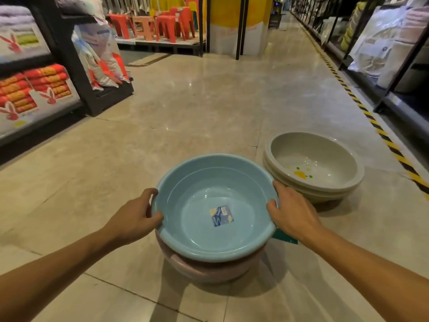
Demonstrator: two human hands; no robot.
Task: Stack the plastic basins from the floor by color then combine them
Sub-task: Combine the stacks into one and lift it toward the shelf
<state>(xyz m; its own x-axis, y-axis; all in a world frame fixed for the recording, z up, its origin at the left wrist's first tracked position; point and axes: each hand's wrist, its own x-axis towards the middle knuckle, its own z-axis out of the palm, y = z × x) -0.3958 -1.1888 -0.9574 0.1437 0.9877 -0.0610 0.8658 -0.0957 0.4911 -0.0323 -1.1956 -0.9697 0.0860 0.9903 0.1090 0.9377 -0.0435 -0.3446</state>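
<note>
Red stools [173, 25] — bagged pillows [380, 47].

One view only, worn on the head, looking forward and steeply down along a shop aisle. Wide-angle, with edges bowed. Nearest, at lower centre and close below: both forearms reaching in from the bottom corners, left hand [137, 217] and right hand [293, 213] either side of a blue basin [216, 208]. Slightly farther right, a grey stack [313, 167] on the floor [185, 108]. Far off at top, stools [167, 25]; shelves [76, 66] along both sides.
</note>
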